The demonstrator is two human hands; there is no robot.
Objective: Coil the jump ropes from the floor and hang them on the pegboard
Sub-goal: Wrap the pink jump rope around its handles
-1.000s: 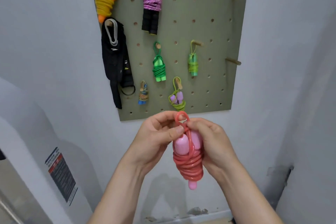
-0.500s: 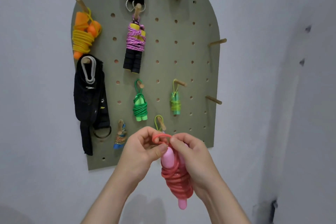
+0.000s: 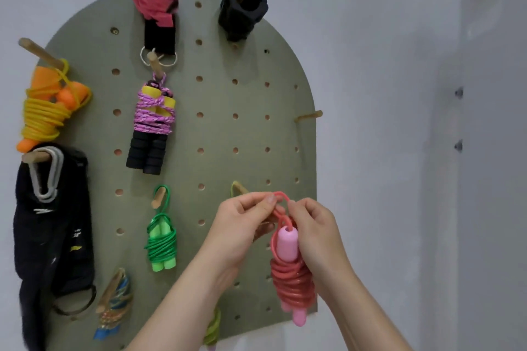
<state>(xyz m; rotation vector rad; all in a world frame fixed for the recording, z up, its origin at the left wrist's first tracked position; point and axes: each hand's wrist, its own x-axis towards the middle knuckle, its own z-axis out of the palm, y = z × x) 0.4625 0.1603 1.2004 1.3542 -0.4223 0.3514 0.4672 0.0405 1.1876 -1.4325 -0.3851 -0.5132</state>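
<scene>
Hands (image 3: 242,225) (image 3: 315,231) pinching red rope (image 3: 292,279) loop before pegboard (image 3: 216,134), target peg seemingly hidden behind fingers.

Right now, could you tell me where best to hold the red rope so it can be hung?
Hold the red rope by its coiled middle from the right, as the right hand does. That leaves the top loop, pinched by the left hand, free for a peg.

No readable text anywhere. The black bag (image 3: 54,225) hanging at the pegboard's (image 3: 228,151) left edge carries small white and yellow marks, too blurred to read.
</scene>
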